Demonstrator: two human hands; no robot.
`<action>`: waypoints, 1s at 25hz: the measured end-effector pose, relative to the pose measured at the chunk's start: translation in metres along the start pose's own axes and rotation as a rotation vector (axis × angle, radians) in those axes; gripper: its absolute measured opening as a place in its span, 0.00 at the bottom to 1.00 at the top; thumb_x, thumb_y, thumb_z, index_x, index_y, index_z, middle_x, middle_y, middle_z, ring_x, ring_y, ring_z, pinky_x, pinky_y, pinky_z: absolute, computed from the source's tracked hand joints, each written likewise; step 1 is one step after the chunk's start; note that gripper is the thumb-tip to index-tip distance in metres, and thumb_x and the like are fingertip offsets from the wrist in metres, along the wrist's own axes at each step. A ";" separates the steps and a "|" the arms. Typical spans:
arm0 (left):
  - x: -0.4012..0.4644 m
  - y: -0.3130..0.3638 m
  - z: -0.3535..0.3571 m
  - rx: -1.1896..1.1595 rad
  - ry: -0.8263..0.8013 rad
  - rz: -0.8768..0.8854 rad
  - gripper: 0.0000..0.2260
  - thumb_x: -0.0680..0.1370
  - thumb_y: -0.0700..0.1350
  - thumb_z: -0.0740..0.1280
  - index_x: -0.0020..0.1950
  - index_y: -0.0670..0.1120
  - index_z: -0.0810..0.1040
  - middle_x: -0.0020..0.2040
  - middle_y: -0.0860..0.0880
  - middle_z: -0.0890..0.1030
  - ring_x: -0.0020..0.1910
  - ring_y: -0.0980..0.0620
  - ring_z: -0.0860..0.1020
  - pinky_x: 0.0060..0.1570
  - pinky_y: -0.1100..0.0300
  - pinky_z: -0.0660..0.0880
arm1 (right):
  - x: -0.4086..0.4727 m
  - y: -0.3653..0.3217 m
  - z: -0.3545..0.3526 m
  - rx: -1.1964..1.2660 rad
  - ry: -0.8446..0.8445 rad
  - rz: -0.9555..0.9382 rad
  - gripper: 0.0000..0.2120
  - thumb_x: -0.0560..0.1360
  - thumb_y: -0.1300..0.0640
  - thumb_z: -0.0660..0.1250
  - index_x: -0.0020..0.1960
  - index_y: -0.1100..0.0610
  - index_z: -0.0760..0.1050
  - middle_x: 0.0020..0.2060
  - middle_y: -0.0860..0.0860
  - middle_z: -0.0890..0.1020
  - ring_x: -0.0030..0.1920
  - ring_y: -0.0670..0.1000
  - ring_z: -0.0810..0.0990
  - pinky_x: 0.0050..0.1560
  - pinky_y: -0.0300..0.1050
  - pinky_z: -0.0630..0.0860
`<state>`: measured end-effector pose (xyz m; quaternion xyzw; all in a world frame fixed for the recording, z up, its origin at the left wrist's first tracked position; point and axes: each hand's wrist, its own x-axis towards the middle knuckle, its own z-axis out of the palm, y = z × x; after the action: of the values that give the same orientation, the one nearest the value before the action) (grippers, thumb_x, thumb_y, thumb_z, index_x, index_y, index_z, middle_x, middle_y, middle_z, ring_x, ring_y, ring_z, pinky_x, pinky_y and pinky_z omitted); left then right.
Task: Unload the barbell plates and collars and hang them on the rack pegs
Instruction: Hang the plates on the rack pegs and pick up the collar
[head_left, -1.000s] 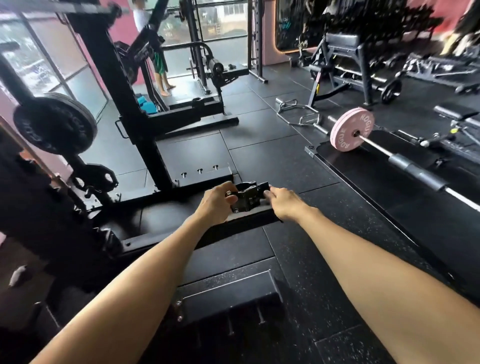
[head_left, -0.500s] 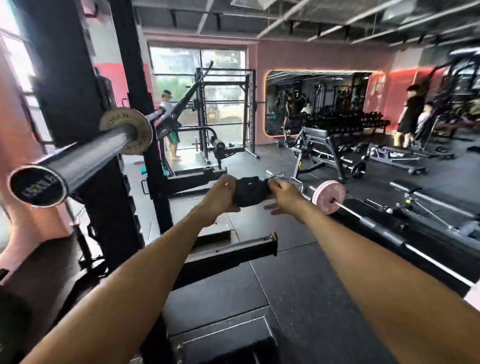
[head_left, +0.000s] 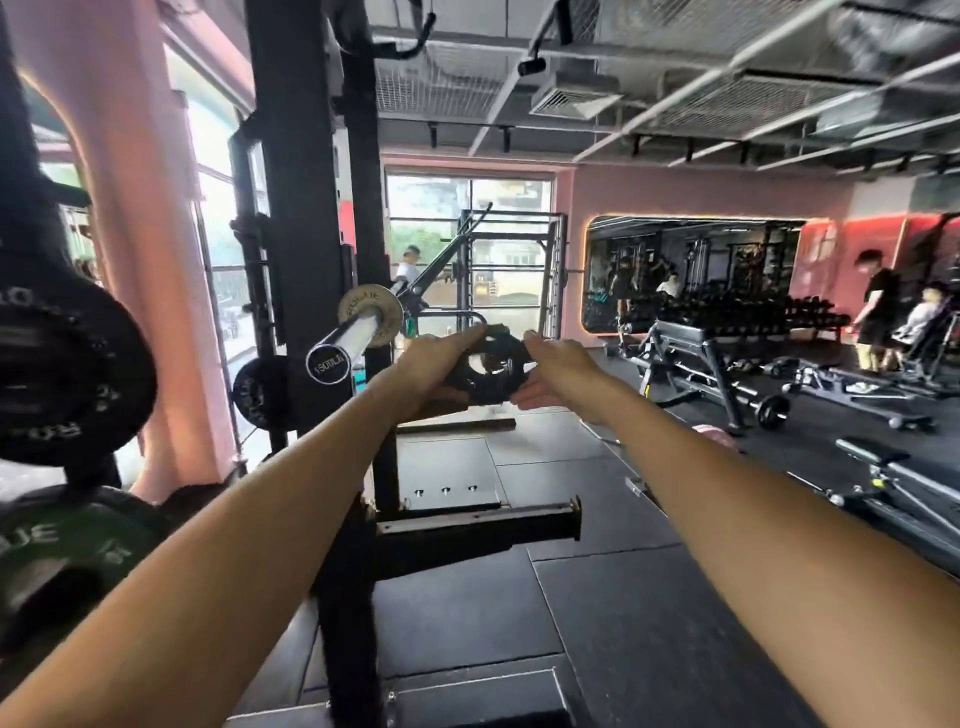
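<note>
I hold a black barbell collar (head_left: 488, 366) at chest height in front of me. My left hand (head_left: 428, 364) grips its left side and my right hand (head_left: 558, 371) grips its right side. Just left of the collar, the bare steel sleeve of a barbell (head_left: 348, 338) points at me from the black rack upright (head_left: 306, 218). Black plates (head_left: 57, 358) and a green plate (head_left: 57, 551) hang on rack pegs at the far left. A smaller black plate (head_left: 254, 392) hangs low on the upright.
A horizontal black rack foot (head_left: 478, 525) lies on the rubber floor below my arms. Benches (head_left: 696, 364) and a dumbbell rack (head_left: 753, 312) stand to the right, with people at the far right (head_left: 878, 312) and one by the window (head_left: 408, 270).
My view has risen from the floor to the rack. Both hands lifted the collar from near the rack foot up to the height of the barbell sleeve.
</note>
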<state>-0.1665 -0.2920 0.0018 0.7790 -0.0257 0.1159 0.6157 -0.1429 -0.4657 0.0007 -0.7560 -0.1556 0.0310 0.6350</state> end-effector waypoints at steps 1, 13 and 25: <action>-0.016 0.006 -0.005 -0.008 0.030 -0.024 0.29 0.64 0.62 0.73 0.58 0.44 0.82 0.54 0.39 0.83 0.48 0.43 0.84 0.40 0.52 0.81 | -0.009 -0.005 0.007 0.006 -0.024 -0.005 0.24 0.81 0.46 0.57 0.65 0.67 0.68 0.50 0.71 0.79 0.35 0.59 0.83 0.38 0.48 0.83; -0.090 0.020 -0.117 -0.006 0.182 -0.149 0.23 0.79 0.57 0.63 0.67 0.42 0.74 0.61 0.42 0.80 0.52 0.44 0.82 0.47 0.51 0.83 | -0.036 -0.049 0.125 -0.053 -0.147 -0.135 0.31 0.77 0.44 0.64 0.62 0.72 0.70 0.35 0.65 0.81 0.26 0.53 0.82 0.29 0.44 0.81; -0.016 -0.021 -0.157 -0.054 0.189 -0.186 0.28 0.73 0.59 0.69 0.64 0.39 0.75 0.56 0.39 0.82 0.47 0.44 0.83 0.35 0.55 0.81 | 0.041 -0.033 0.171 -0.112 -0.035 -0.107 0.27 0.80 0.47 0.62 0.63 0.71 0.67 0.39 0.63 0.79 0.26 0.53 0.81 0.32 0.47 0.82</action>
<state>-0.2020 -0.1371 0.0117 0.7467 0.1015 0.1305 0.6443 -0.1527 -0.2870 0.0058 -0.7803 -0.2081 0.0016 0.5898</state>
